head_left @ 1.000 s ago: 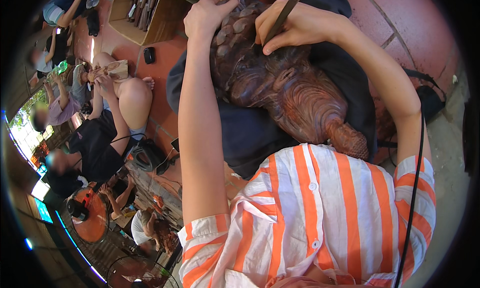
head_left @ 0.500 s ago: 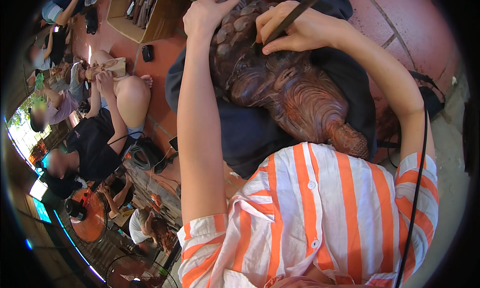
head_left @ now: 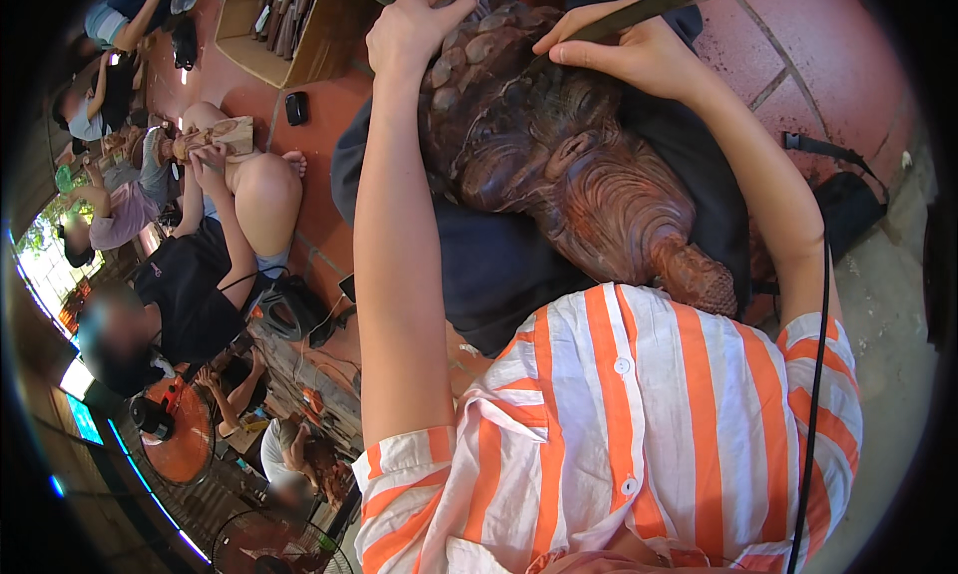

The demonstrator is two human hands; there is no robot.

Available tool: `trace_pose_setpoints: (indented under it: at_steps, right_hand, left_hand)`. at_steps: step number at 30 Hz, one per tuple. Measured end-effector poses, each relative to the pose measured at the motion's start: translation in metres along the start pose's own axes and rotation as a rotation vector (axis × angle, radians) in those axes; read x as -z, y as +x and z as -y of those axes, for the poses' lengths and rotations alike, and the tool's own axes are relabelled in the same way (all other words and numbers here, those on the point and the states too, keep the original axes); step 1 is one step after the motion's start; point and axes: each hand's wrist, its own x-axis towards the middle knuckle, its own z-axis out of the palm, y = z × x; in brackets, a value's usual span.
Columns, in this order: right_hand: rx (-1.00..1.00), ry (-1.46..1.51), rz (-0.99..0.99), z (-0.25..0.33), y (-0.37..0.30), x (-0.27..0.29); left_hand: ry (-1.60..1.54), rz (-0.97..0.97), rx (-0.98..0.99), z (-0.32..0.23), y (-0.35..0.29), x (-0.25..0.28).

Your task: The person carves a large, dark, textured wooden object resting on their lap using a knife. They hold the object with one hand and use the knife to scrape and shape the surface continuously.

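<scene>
Dark matte cloth (head_left: 499, 270) is bearing a glossy, furrowed red-brown wood carving (head_left: 589, 190), slanting from the cloth's upper-left edge toward lower-right. The left hand (head_left: 411, 33), nearer, is resting on its upper end, finger closure untellable; the right hand (head_left: 634, 57), above-right, is pinching a flat, dark tool (head_left: 659, 5).

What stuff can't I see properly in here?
All in the head view:
Underside of the wooden carving: hidden by the carving itself, turned away from the camera.
Left hand: most fingertips are hidden behind the hand.
Long tool in the right hand: its lower end is lost behind the fingers and against dark wood.
Cardboard box: cut off by the top edge.
Co-worker in black: face blurred.
</scene>
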Motion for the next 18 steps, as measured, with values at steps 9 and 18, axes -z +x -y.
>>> trace_pose_setpoints:
  at_steps: [9, 18]
  right_hand:
    - [0.203, -0.190, 0.032, -0.003, -0.001, -0.025]
    - [0.117, -0.259, -0.075, -0.001, -0.005, -0.032]
  left_hand:
    - [0.003, -0.024, 0.011, 0.001, 0.001, -0.003]
    - [0.000, -0.011, 0.000, 0.000, -0.002, 0.000]
